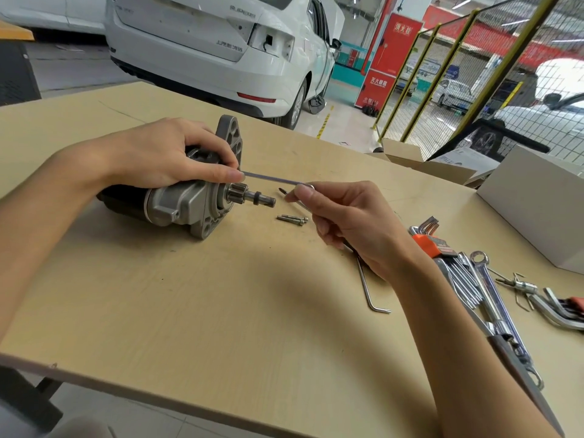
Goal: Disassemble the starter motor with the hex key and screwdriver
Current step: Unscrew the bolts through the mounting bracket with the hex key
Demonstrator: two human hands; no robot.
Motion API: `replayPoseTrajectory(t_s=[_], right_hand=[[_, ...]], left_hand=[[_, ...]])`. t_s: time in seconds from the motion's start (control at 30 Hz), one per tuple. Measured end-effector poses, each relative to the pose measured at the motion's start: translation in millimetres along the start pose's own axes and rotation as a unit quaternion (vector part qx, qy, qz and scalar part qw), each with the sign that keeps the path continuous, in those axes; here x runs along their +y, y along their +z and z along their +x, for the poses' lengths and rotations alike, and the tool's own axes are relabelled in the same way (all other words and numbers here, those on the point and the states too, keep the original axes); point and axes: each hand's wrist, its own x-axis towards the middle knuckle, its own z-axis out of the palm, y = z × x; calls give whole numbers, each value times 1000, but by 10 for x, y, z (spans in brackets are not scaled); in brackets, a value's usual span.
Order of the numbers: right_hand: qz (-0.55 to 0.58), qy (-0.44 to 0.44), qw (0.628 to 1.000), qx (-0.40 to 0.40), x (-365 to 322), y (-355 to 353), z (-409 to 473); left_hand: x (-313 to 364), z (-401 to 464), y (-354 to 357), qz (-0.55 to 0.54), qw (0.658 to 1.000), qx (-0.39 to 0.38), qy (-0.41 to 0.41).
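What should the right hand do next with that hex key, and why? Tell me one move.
Probably turn the hex key to back out the next bolt. Its long arm runs from the right hand toward the starter motor, which the left hand steadies; its tip is hidden there. Two removed bolts already lie on the table.

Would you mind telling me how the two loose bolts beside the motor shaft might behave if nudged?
The bolts are slim and round, so they would probably roll on the smooth table. They look light, so a brush from the right hand could scatter them.
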Motion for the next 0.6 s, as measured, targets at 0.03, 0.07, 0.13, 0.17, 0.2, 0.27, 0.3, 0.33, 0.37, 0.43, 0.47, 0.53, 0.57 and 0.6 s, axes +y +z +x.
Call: replayPoseTrajectory(t_s=[0.03,0.07,0.13,0.17,0.2,0.27,0.3,0.33,0.37,0.43,0.47,0.53,0.57,0.6], right_hand=[[-10,-5,1000,8,3,-1,2],[-19,-9,1000,16,7,-2,6],[-41,-14,999,30,17,2,12],[-52,-16,998,36,22,3,13],[-60,-20,997,41,26,6,15],[-68,-28,996,51,27,14,17],[-70,-31,996,56,26,22,15],[-72,-32,995,59,20,27,11],[-75,-31,995,61,13,33,8],[-67,-13,995,66,-5,35,6],[-53,4,996,68,-10,33,9],[-20,47,996,66,-17,21,20],[-4,71,995,65,-17,15,24],[13,97,993,63,-16,8,28]], left_hand=[[1,-1,-2,-1,1000,-2,0],[-1,-1,-4,-1,1000,-3,-1],[-8,-1,-6,-1,1000,-5,-1],[-12,-1,-5,-3,1000,-6,0],[-14,-2,-5,-3,1000,-5,2],[-17,0,-2,-2,1000,-4,7],[-17,2,-1,-3,1000,-4,8],[-16,3,1,-3,1000,-3,8],[-14,4,2,-2,1000,-2,7],[-11,4,3,0,1000,0,8],[-11,4,4,2,1000,0,10],[-14,5,5,5,1000,0,12],[-15,5,6,5,1000,-1,12],[-16,5,4,4,1000,-1,13]])
